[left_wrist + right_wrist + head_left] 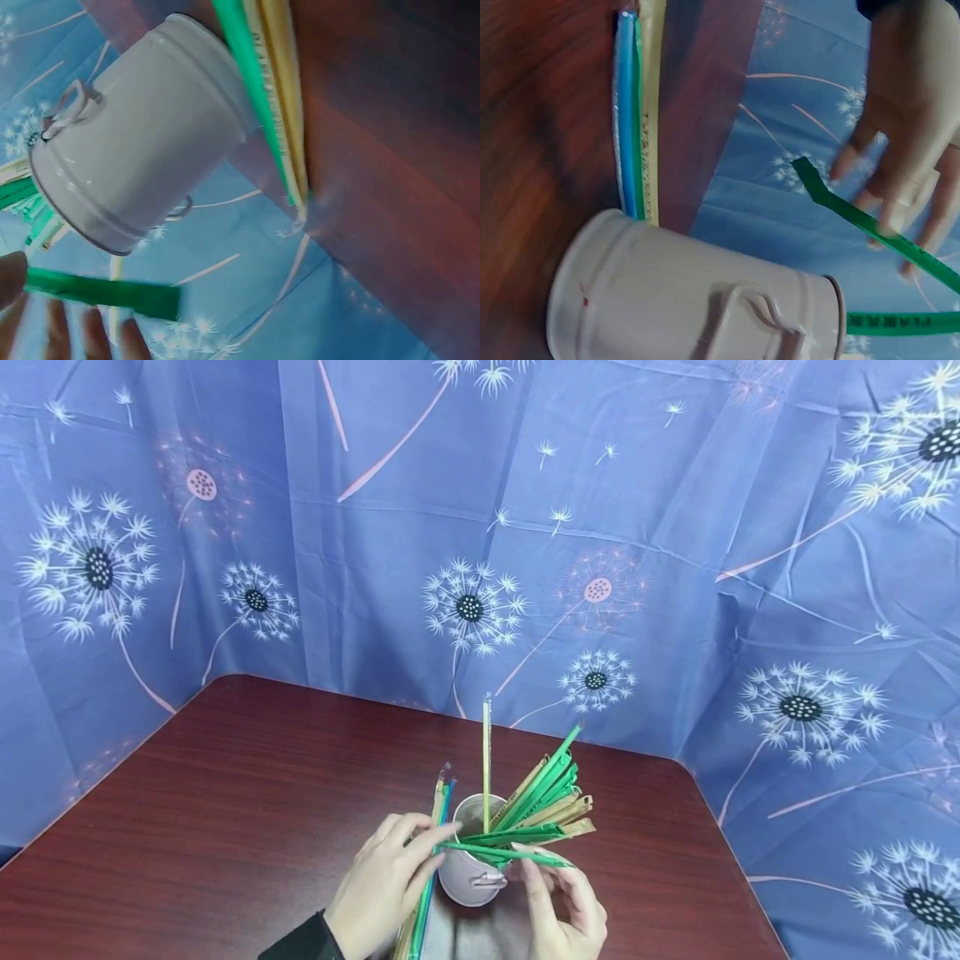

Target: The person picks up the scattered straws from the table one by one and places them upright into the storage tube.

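Observation:
A small white metal bucket (468,881) (142,135) (690,300) stands on the dark wood table (225,810), holding several green and tan strips (543,797) fanned to the right. One green strip (502,852) (105,292) (862,221) lies across the bucket's mouth. My left hand (405,868) (915,112) pinches its left end, and my right hand (558,893) holds the other end from below. A flat bundle of tan, blue and green strips (438,793) (277,97) (637,135) lies on the table just left of the bucket, under my left hand.
A blue cloth with dandelion prints (600,527) hangs close behind and beside the table. The table's rounded far corner (675,764) is near the bucket on the right. Bare wood stretches to the left.

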A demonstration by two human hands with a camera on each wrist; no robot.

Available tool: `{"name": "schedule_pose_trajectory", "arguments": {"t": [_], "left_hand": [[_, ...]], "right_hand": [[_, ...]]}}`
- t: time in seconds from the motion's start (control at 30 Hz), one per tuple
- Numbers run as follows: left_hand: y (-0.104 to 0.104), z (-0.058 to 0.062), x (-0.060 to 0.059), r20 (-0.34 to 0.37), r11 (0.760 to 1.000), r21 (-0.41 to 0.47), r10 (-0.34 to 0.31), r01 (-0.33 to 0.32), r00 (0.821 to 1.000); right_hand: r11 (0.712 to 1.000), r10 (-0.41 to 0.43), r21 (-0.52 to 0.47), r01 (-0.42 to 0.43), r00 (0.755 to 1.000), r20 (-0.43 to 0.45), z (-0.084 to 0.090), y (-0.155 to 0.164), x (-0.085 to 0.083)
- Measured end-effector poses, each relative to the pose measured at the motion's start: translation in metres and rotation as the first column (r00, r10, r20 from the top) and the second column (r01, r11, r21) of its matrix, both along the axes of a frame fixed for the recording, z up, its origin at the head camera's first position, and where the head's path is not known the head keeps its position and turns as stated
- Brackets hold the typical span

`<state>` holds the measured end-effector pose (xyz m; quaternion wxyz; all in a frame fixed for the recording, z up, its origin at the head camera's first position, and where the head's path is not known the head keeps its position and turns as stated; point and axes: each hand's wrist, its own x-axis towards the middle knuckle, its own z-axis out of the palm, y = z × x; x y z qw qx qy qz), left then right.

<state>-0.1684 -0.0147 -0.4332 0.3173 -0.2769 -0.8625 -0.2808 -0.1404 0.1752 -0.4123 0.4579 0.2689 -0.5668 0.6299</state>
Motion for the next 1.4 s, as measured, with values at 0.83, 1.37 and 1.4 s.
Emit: {"name": "schedule_pose_trajectory", "arguments": {"t": [0.83, 1.37, 1.4], "left_hand": [[-0.017, -0.044, -0.004, 0.518, 0.966, -0.202, -0.035, 0.162, 0.855], [-0.018, -0.048, -0.008, 0.517, 0.984, -0.166, 0.035, 0.060, 0.855], [-0.018, -0.047, -0.008, 0.527, 0.987, -0.156, 0.042, 0.048, 0.849]], "right_hand": [[0.946, 0.017, -0.310, -0.096, 0.968, -0.249, 0.005, 0.008, -0.010], [0.980, -0.028, -0.194, 0.039, 0.998, 0.061, -0.019, 0.009, -0.015], [0.983, -0.049, -0.173, 0.064, 0.995, 0.090, -0.021, 0.009, -0.015]]}}
